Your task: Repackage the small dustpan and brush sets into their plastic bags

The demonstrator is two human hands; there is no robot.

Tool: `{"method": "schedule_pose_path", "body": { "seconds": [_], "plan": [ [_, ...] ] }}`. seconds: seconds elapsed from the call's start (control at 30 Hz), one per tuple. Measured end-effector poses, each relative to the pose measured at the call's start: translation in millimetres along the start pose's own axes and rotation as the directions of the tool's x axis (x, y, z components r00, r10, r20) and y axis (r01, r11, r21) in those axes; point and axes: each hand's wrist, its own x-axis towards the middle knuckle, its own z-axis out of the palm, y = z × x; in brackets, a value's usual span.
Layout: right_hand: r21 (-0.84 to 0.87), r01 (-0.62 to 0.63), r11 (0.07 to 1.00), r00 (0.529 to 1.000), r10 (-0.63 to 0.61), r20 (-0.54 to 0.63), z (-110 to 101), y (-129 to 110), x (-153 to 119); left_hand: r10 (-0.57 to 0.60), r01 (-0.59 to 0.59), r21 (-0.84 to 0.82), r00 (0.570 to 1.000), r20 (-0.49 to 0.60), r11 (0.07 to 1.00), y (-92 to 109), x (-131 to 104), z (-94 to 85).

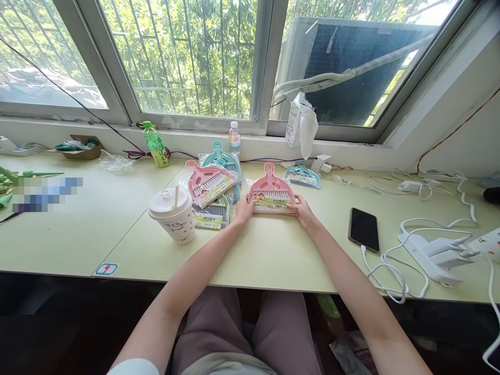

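The left hand (244,209) and right hand (303,212) are clamped on opposite lower sides of the pink dustpan set (272,191), handle away from the body; both forearms extend forward, converging over the desk (250,260); left to right: green-capped bottle (156,146); lidded cup (172,216); pile of packaged dustpan sets (213,186), beside the left hand; held set; teal dustpan set (302,175); phone (363,229), cable attached.
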Motion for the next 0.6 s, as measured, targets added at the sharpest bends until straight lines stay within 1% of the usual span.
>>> {"method": "schedule_pose_path", "body": {
  "seconds": [0.07,0.1,0.13,0.17,0.2,0.23,0.27,0.3,0.33,0.37,0.4,0.43,0.47,0.53,0.6],
  "plan": [
    [0.011,0.008,1.000,1.000,-0.008,-0.014,1,0,0,0.047,-0.046,0.090,0.999,-0.012,0.995,2,-6,0.5],
    [0.017,0.009,1.000,1.000,-0.009,-0.022,2,0,-1,0.099,-0.094,0.153,0.995,-0.027,0.984,4,-9,0.4],
    [0.020,0.008,1.000,0.999,-0.007,-0.031,2,0,-1,0.175,-0.161,0.228,0.983,-0.045,0.960,5,-12,-0.2],
    [0.020,0.005,1.000,0.999,-0.004,-0.040,3,0,-1,0.269,-0.242,0.311,0.962,-0.049,0.919,7,-14,-1.0],
    [0.018,0.003,1.000,0.999,-0.002,-0.046,3,0,-1,0.371,-0.332,0.390,0.928,-0.026,0.859,9,-16,-1.9],
    [0.016,0.004,1.000,0.999,-0.004,-0.046,3,0,-1,0.464,-0.427,0.455,0.885,0.034,0.781,11,-17,-2.6],
    [0.014,0.007,1.000,0.999,-0.007,-0.044,3,1,-1,0.538,-0.525,0.493,0.833,0.131,0.693,12,-17,-3.0],
    [0.014,0.012,1.000,0.999,-0.012,-0.038,3,2,-1,0.583,-0.618,0.504,0.773,0.250,0.604,13,-17,-2.8],
    [0.017,0.016,1.000,0.999,-0.016,-0.031,3,3,0,0.594,-0.693,0.494,0.714,0.371,0.525,13,-17,-2.0],
    [0.022,0.020,1.000,1.000,-0.019,-0.024,3,4,1,0.581,-0.747,0.475,0.662,0.473,0.465,12,-18,-0.6],
    [0.028,0.020,0.999,1.000,-0.020,-0.023,2,5,2,0.556,-0.778,0.461,0.628,0.544,0.427,10,-18,1.2],
    [0.033,0.018,0.999,0.999,-0.017,-0.029,2,6,4,0.535,-0.791,0.455,0.611,0.583,0.408,8,-18,3.1],
    [0.035,0.014,0.999,0.999,-0.013,-0.040,1,8,5,0.524,-0.794,0.455,0.607,0.597,0.402,6,-18,4.9],
    [0.032,-0.001,0.999,0.998,0.003,-0.069,1,11,9,0.509,-0.782,0.459,0.623,0.594,0.421,2,-18,7.4],
    [0.018,-0.010,1.000,0.995,0.012,-0.094,2,13,14,0.484,-0.759,0.462,0.649,0.587,0.459,-2,-17,8.0]
  ]
}}
